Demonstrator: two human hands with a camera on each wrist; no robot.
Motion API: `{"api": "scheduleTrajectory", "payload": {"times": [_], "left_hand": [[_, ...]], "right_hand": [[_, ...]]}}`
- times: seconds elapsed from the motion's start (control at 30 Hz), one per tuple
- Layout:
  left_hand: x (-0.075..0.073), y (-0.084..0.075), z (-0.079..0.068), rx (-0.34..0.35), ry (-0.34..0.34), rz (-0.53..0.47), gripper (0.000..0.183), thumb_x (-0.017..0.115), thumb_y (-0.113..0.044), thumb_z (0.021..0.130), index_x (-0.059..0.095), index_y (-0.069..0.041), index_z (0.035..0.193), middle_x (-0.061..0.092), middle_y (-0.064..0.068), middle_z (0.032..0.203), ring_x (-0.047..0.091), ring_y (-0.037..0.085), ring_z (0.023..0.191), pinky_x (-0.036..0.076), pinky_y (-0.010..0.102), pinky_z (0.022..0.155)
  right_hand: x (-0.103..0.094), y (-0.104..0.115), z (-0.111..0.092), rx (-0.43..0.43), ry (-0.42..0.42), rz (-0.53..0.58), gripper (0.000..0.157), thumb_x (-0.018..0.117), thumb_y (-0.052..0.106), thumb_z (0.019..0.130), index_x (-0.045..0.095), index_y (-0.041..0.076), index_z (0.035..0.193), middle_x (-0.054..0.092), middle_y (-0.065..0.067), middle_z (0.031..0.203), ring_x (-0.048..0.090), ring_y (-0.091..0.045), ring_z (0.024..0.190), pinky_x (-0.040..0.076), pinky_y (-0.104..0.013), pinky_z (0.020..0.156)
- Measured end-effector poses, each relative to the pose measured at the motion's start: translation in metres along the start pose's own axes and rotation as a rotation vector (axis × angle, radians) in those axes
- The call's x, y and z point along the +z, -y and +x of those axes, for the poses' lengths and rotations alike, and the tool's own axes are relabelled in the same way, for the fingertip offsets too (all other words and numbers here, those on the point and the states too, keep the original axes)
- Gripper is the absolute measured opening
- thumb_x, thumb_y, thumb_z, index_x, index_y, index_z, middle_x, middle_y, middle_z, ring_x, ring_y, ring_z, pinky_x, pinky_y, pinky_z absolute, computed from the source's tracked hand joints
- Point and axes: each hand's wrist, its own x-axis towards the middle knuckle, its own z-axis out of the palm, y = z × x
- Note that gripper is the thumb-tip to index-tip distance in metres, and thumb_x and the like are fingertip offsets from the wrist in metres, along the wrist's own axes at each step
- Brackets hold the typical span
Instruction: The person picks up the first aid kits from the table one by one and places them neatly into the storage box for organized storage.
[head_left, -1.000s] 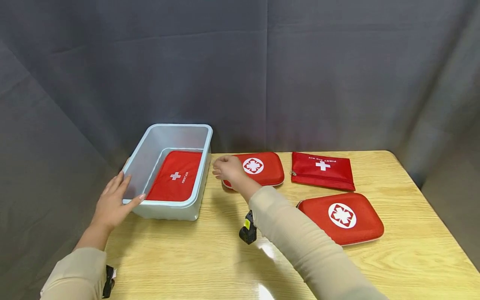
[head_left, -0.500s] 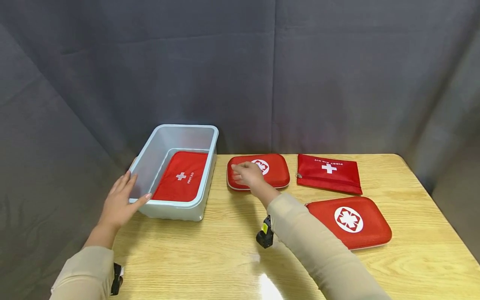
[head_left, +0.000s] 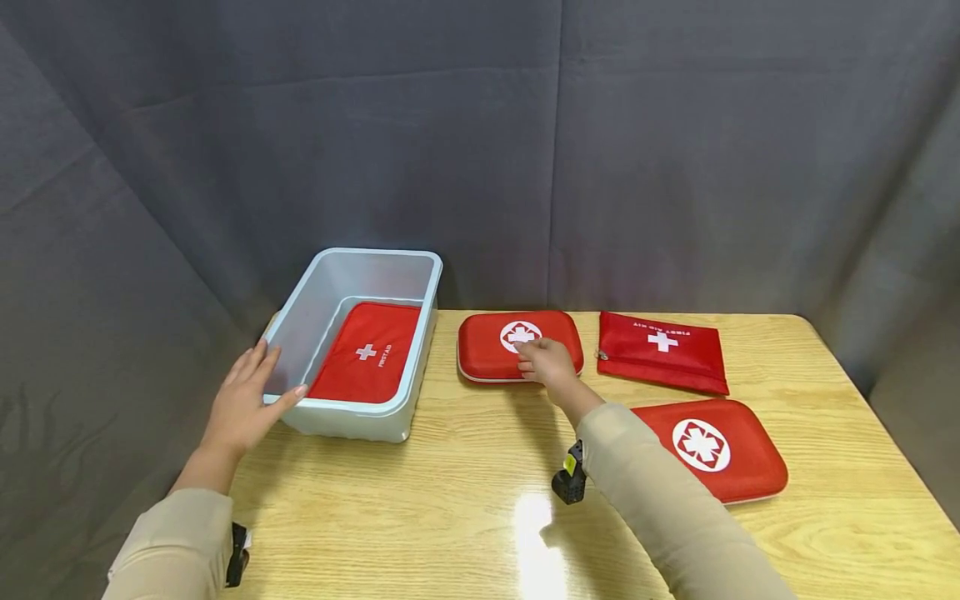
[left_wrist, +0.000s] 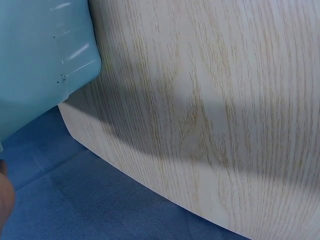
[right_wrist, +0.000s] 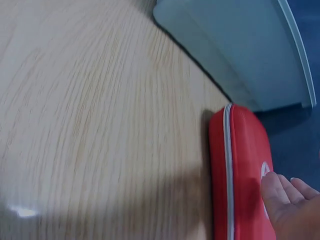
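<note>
In the head view my left hand (head_left: pixel 243 402) lies at the near left corner of a pale blue plastic box (head_left: pixel 337 408), fingers spread along the rim and the thumb over the front edge. Inside the box lies a flat red first aid pouch (head_left: pixel 356 367) with a white cross. My right hand (head_left: pixel 547 367) overlaps the front right of a red zippered first aid case (head_left: pixel 483 342), its fingers loosely bent and holding nothing. From the right wrist, the fingers (right_wrist: pixel 276 192) show close over the case's top, beside the white emblem.
Right of that case, a flat red first aid kit pouch (head_left: pixel 637 354) lies on the wooden table (head_left: pixel 420 517). A second red hard case (head_left: pixel 750 450) sits nearer, partly behind the right sleeve (head_left: pixel 667 500). A grey curtain (head_left: pixel 480 167) hangs behind the table.
My right hand has moved right, from beside the box across the front of the red case. The left hand stays at the box rim. The view has shifted slightly.
</note>
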Motion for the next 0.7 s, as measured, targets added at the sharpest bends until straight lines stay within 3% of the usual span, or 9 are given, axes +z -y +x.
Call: {"api": "scheduleTrajectory", "payload": {"times": [0.03,0.1,0.17,0.2,0.27,0.3,0.53,0.57,0.7], "left_hand": [[0.0,0.0,0.0,0.001,-0.001,0.001,0.072,0.05,-0.045,0.081,0.031,0.003,0.131,0.02,0.02,0.138,0.015,0.038,0.124,0.017,0.056,0.092],[0.0,0.001,0.0,0.002,-0.004,0.0,0.072,0.05,-0.046,0.081,0.031,0.003,0.131,0.02,0.02,0.138,0.015,0.037,0.124,0.017,0.055,0.093],[0.0,0.001,0.0,0.001,-0.005,-0.001,0.072,0.05,-0.046,0.081,0.031,0.002,0.131,0.019,0.02,0.139,0.014,0.036,0.125,0.016,0.055,0.093],[0.0,0.001,0.0,0.0,-0.005,-0.002,0.072,0.05,-0.046,0.081,0.031,0.002,0.131,0.019,0.02,0.139,0.014,0.036,0.125,0.016,0.055,0.093],[0.0,0.001,0.0,-0.001,-0.004,-0.003,0.072,0.05,-0.046,0.081,0.031,0.002,0.131,0.019,0.02,0.139,0.014,0.036,0.125,0.016,0.055,0.093],[0.001,0.001,0.0,-0.002,-0.005,-0.003,0.072,0.049,-0.046,0.081,0.031,0.002,0.131,0.019,0.02,0.139,0.013,0.036,0.125,0.016,0.055,0.093],[0.001,0.001,0.0,-0.003,0.001,-0.003,0.072,0.049,-0.046,0.081,0.031,0.003,0.131,0.019,0.02,0.139,0.013,0.036,0.125,0.016,0.055,0.093],[0.001,0.001,0.0,-0.002,0.001,-0.002,0.072,0.049,-0.046,0.081,0.031,0.003,0.131,0.019,0.02,0.138,0.014,0.036,0.125,0.016,0.055,0.093],[0.001,0.001,0.0,0.002,-0.003,-0.001,0.071,0.05,-0.045,0.081,0.032,0.003,0.13,0.019,0.021,0.138,0.014,0.037,0.125,0.017,0.056,0.092]], "right_hand": [[-0.007,-0.015,0.014,0.003,-0.008,0.004,0.053,0.07,0.042,0.067,0.054,0.004,0.1,0.063,-0.012,0.083,0.062,-0.023,0.072,0.05,-0.035,0.057],[-0.011,-0.003,-0.002,0.016,-0.025,0.011,0.051,0.069,0.04,0.068,0.054,0.004,0.101,0.062,-0.012,0.084,0.062,-0.023,0.072,0.05,-0.035,0.06],[-0.013,0.022,-0.033,0.007,-0.046,0.019,0.048,0.069,0.038,0.069,0.053,0.003,0.098,0.062,-0.011,0.081,0.061,-0.02,0.07,0.05,-0.033,0.059],[-0.011,0.045,-0.06,-0.014,-0.052,0.02,0.045,0.068,0.035,0.072,0.053,0.0,0.097,0.061,-0.012,0.08,0.061,-0.02,0.068,0.05,-0.031,0.058],[-0.02,0.034,-0.052,-0.027,-0.069,0.021,0.048,0.068,0.035,0.072,0.053,-0.001,0.099,0.061,-0.013,0.082,0.061,-0.021,0.069,0.05,-0.032,0.058],[-0.027,0.018,-0.035,-0.026,-0.091,0.014,0.05,0.069,0.038,0.07,0.053,0.0,0.098,0.061,-0.012,0.081,0.061,-0.021,0.068,0.05,-0.032,0.056],[-0.036,0.044,-0.071,-0.001,-0.165,-0.065,0.046,0.064,0.032,0.077,0.055,-0.005,0.102,0.058,-0.016,0.083,0.057,-0.022,0.069,0.048,-0.033,0.059],[-0.041,0.035,-0.061,0.012,-0.187,-0.089,0.05,0.065,0.035,0.075,0.054,-0.005,0.103,0.057,-0.016,0.082,0.055,-0.022,0.068,0.048,-0.034,0.059],[-0.044,0.041,-0.068,0.045,-0.27,-0.138,0.051,0.066,0.036,0.074,0.053,-0.007,0.098,0.052,-0.015,0.079,0.051,-0.023,0.063,0.047,-0.035,0.054]]}}
